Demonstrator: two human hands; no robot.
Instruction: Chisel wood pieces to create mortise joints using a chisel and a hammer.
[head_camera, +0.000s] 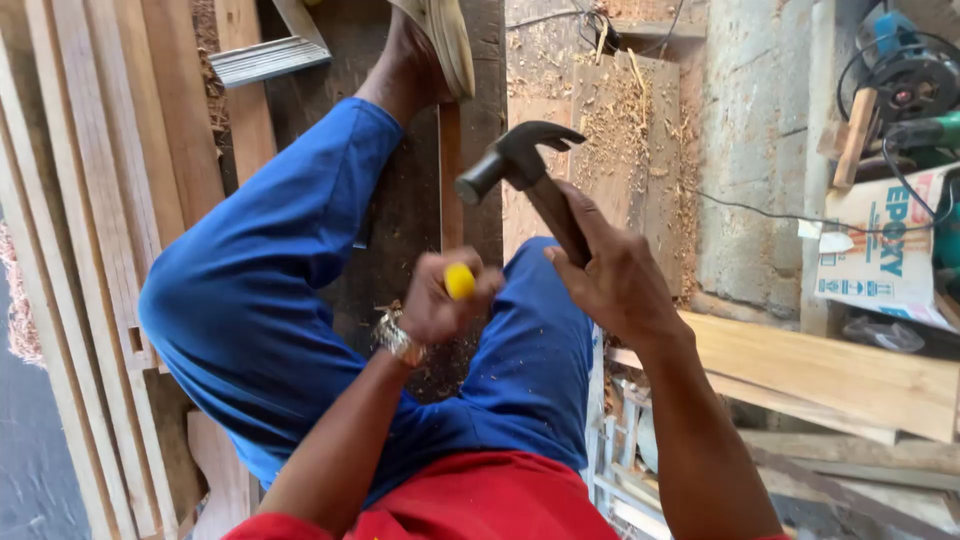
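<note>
Wooden planks (95, 200) lie in a long pale stack at the far left, well apart from both hands, and a blue trouser leg (260, 290) bends across between them and the grip. To the right of this leg, the left hand (437, 300) is closed in a full grip around a tool with a yellow handle (459, 281); only the yellow butt end shows above the fist, so I cannot tell what kind of blade it has (a chisel seems likely). Just to the right, and a little higher, the right hand (615, 280) has its grip closed on the wooden shaft of a claw hammer (520, 160), whose dark head is raised above the yellow butt, near it but not touching.

The step in hand, as I judge it, is striking the held tool with the hammer. The next move calls for a straight blow on the small yellow end, with the left fist steady.

Further right are a board covered in shavings (625, 130), a cardboard box (885, 250) and a power tool (905, 85).
</note>
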